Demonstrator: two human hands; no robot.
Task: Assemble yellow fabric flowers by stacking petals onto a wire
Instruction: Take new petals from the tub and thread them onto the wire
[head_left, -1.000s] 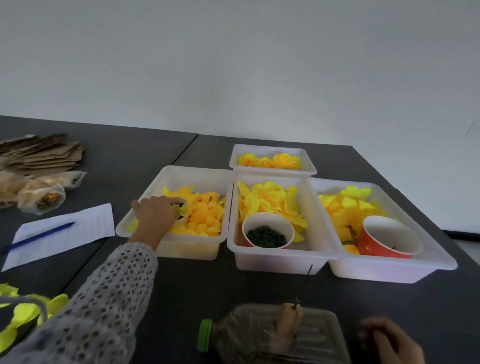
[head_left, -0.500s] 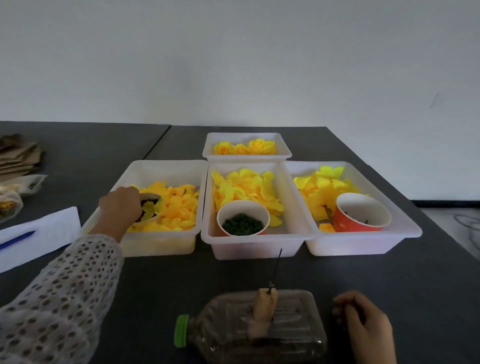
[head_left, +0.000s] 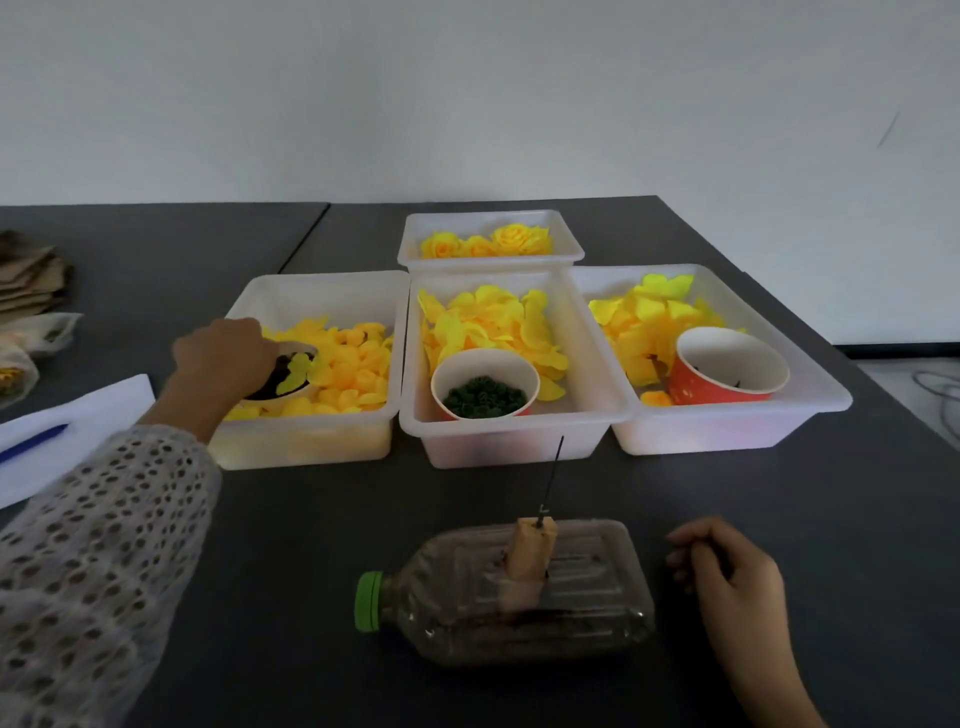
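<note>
Your left hand (head_left: 223, 353) reaches into the left bin (head_left: 317, 291), grip curled at a small cup (head_left: 291, 371) of petals (head_left: 293, 371); whether it pinches one, you cannot tell; right hand (head_left: 727, 566) rests loosely curled, empty, on the desk (head_left: 311, 545); petals are light and floppy, so pinch near the centre; the wire (head_left: 553, 475) stands bare.

The fingertips of the left hand (head_left: 223, 358) are hidden inside a small paper cup (head_left: 291, 371) in the left white plastic tray (head_left: 317, 441), so whether they hold a petal cannot be told. The white sheet of paper (head_left: 72, 431), blue pen (head_left: 31, 441) and stack of brown cardboard pieces (head_left: 28, 278) are cut off by the left edge. The right hand (head_left: 727, 577) has curled fingers; anything between them is too small to make out. The contents of the red paper cup (head_left: 727, 371) are mostly hidden by its wall.
</note>
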